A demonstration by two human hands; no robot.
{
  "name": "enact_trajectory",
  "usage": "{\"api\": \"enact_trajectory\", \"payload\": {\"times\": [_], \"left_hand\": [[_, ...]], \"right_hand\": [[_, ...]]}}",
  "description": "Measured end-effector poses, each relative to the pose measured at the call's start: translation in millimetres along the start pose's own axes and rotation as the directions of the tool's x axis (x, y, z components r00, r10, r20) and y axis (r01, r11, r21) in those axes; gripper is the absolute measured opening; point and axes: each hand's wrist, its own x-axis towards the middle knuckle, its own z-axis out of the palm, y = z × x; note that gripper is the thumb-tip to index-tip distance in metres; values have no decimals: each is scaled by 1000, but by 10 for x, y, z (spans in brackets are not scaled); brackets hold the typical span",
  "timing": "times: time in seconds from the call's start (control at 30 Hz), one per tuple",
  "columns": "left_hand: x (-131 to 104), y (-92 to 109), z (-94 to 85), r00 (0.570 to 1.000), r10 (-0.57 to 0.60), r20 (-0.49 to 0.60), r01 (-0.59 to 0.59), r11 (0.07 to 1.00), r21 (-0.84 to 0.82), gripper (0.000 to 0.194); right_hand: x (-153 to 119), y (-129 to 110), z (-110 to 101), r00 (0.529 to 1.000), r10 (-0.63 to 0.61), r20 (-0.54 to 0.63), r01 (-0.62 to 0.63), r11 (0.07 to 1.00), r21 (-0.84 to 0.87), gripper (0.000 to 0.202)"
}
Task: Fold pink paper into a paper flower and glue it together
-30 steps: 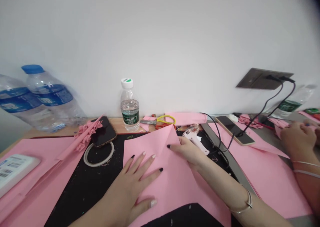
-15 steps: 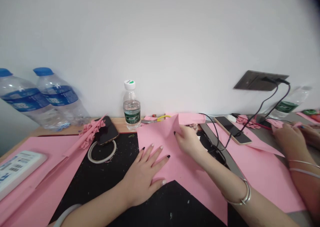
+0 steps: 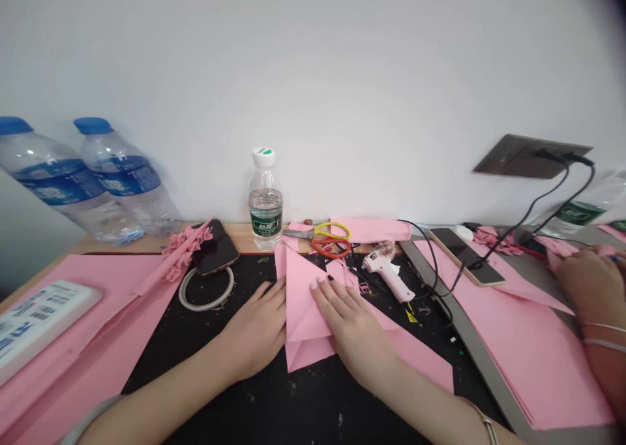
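Observation:
A pink sheet of paper (image 3: 306, 301) lies folded over on the black mat (image 3: 274, 412) in front of me. My right hand (image 3: 352, 327) rests flat on the folded part, fingers stretched out and pointing away from me. At the paper's left edge lies my left hand (image 3: 259, 334), its fingers extended and some fingertips hidden at or under the paper. Beyond the paper are scissors (image 3: 331, 239) with yellow and orange handles. A white glue gun (image 3: 391, 275) lies on its side to the right, with a black cord near it.
A water bottle (image 3: 265, 203) stands by the wall; two larger bottles (image 3: 124, 177) lean at left. A black phone (image 3: 216, 249), a tape roll (image 3: 188, 301) and a white box (image 3: 44, 321) lie leftward. At right are another phone (image 3: 467, 257), pink sheets (image 3: 542, 360) and a co-worker's hand (image 3: 589, 282).
My right hand has brought the paper's lifted far part over to the left and down, and now lies flat on it. My left hand has shifted to the fold's left edge. The scissors and glue gun are uncovered.

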Motion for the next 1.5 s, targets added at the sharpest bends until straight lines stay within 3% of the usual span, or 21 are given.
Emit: {"api": "enact_trajectory", "payload": {"times": [0.13, 0.27, 0.67, 1.0, 1.1, 1.2, 1.27, 1.33, 1.4, 1.5], "left_hand": [[-78, -204, 9, 994, -105, -10, 105, 990, 97, 50], [-60, -296, 6, 991, -132, 3, 130, 985, 117, 50], [-76, -293, 42, 990, -142, -29, 144, 986, 89, 51], [-71, -283, 19, 987, -156, -30, 157, 985, 72, 52], [-93, -305, 11, 979, -182, -96, 190, 979, 74, 50], [-125, -301, -34, 934, -239, -265, 262, 964, 54, 44], [-135, -258, -83, 915, -215, -341, 239, 970, 30, 44], [-129, -190, -125, 947, -110, -302, 124, 992, 26, 48], [-112, -121, -137, 986, 2, -166, 4, 999, 38, 55], [-88, -69, -97, 999, 32, 11, -32, 999, 19, 62]], "right_hand": [[-48, -49, 63, 999, -42, 7, 42, 999, -33, 58], [-75, -63, 78, 997, -74, 35, 75, 997, -32, 58], [-132, 75, -32, 966, -245, 79, 244, 969, 22, 60], [-138, 52, -52, 959, -264, 107, 262, 965, 29, 59], [-148, 52, -55, 958, -266, 110, 265, 964, 27, 58], [-151, 53, -45, 957, -267, 111, 266, 964, 25, 57], [-151, 54, -35, 958, -267, 104, 266, 964, 24, 56], [-153, 56, -23, 958, -270, 93, 270, 963, 19, 55], [-157, 62, -10, 956, -280, 82, 280, 960, 11, 54], [-158, 73, -2, 954, -289, 82, 290, 957, -7, 53]]}}
